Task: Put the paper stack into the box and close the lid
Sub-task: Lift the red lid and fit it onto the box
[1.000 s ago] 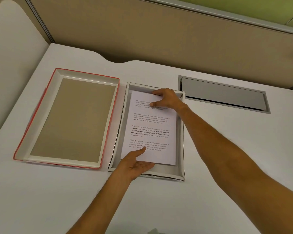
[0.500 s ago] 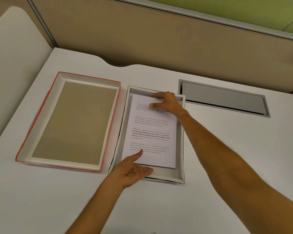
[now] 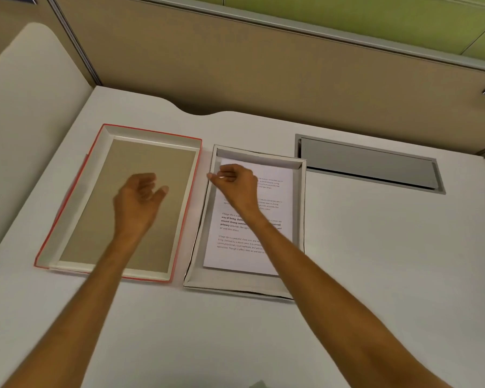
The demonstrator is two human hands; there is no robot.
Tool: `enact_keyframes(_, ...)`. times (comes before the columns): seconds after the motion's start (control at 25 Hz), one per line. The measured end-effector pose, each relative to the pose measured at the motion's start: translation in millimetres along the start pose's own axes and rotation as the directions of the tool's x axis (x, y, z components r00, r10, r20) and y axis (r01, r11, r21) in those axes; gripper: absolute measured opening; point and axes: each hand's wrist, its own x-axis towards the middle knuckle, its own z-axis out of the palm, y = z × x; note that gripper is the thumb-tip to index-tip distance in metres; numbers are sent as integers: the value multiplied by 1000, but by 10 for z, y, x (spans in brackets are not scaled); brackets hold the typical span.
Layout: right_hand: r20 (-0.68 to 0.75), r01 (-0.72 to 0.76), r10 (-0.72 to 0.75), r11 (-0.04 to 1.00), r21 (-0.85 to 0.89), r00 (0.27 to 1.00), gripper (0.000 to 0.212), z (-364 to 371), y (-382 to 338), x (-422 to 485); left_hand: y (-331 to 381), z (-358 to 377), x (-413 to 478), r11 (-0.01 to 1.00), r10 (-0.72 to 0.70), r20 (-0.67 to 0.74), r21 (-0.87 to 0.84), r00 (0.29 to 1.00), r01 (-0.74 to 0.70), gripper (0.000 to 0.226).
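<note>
The white paper stack (image 3: 275, 191) with printed text lies flat inside the shallow white box (image 3: 298, 208) in the middle of the desk. The lid (image 3: 104, 203), red outside with a brown inner face, lies upside down to the box's left. My left hand (image 3: 139, 200) hovers over the lid's inner face with fingers apart, holding nothing. My right hand (image 3: 233, 183) is over the box's far left corner, fingers curled, fingertips reaching toward the gap between box and lid. My right forearm crosses the paper and hides part of the text.
A grey metal cable slot (image 3: 370, 166) is set into the white desk (image 3: 375, 275) right of the box. A brown partition wall (image 3: 263, 74) runs along the far edge. A rounded white panel (image 3: 25, 107) stands at the left.
Both hands have left the paper. My left hand moved from the box's near edge leftward over the lid. My right hand shifted left from the paper's top to the box's far left corner.
</note>
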Motion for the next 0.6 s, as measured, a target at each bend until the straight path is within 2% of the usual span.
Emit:
enact_keyframes(0.12,38,-49,49,999,-3,998,45,289,-4,-202,-198,-322,304,982,86,-116,177,989,-64,50)
enact_keyframes(0.28,80,-143,152,984,-103,985,55,620,95,-422,-545,-693,451,918,124,-190,395,974,-40,58)
enact_keyframes(0.32,80,-142,154,980,-138,985,51,734,102,-465,-642,-810,485,900,125,-196,434,973,-28,60)
enact_keyframes(0.4,83,-118,137,972,-205,987,32,899,98,-513,-780,-996,553,872,125,-200,490,972,-12,63)
enact_keyframes(0.6,122,-107,156,936,-336,980,24,1016,168,-537,-918,-1131,652,808,25,-184,583,983,89,63)
